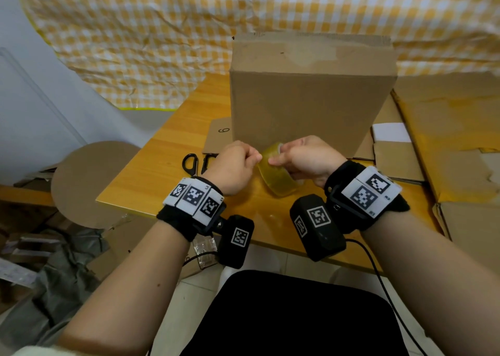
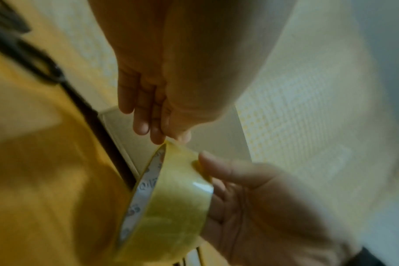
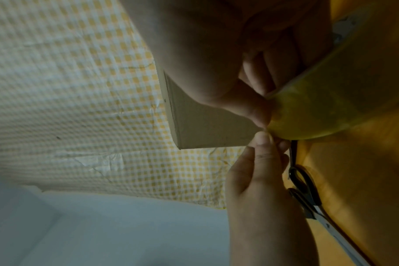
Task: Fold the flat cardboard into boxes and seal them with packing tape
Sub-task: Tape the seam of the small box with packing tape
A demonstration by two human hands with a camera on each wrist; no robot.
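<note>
Tape roll [image 1: 278,174] clamped in right hand [image 1: 305,159], left hand [image 1: 232,166] apparently pinching its end; scissors [image 1: 196,163] beside.

One digit can be read: a handwritten "6", or "9" seen from the other side, in dark marker on the flat cardboard sheet [image 1: 219,139] lying on the table just left of the standing box; the white inner core of the tape roll [image 2: 146,183] carries grey printed letters, too blurred to read; the white tags on both wristbands [image 1: 195,196] and the black camera housings [image 1: 316,227] bear black-and-white square code markers, with no words on them.
</note>
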